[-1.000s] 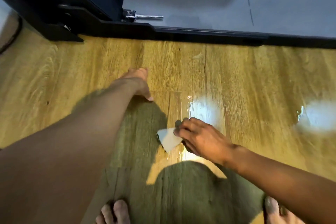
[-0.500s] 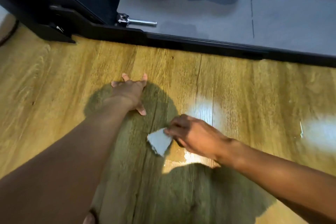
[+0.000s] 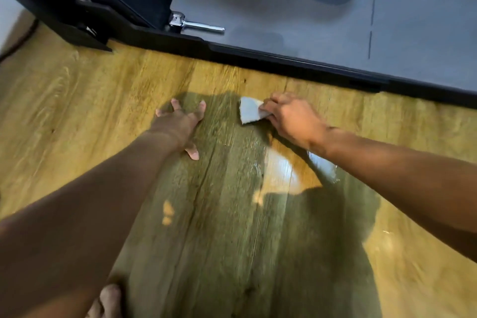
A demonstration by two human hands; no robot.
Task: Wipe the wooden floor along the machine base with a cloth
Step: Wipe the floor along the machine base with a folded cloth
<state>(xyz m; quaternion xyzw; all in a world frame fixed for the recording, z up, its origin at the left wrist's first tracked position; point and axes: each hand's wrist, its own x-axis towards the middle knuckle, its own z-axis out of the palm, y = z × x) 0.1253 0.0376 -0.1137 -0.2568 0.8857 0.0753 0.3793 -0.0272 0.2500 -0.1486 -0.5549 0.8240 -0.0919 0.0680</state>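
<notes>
The machine base (image 3: 284, 59) runs as a long black edge across the wooden floor (image 3: 77, 100), slanting down to the right. The left hand (image 3: 180, 124) lies spread flat on the boards. The right hand (image 3: 291, 119), nearer the base, grips the cloth (image 3: 249, 110), which lies just short of that edge.

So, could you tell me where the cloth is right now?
In the head view the cloth lies on the wooden floor near the middle, held by the right hand, just short of the black machine base, with the left hand to its left.
</notes>
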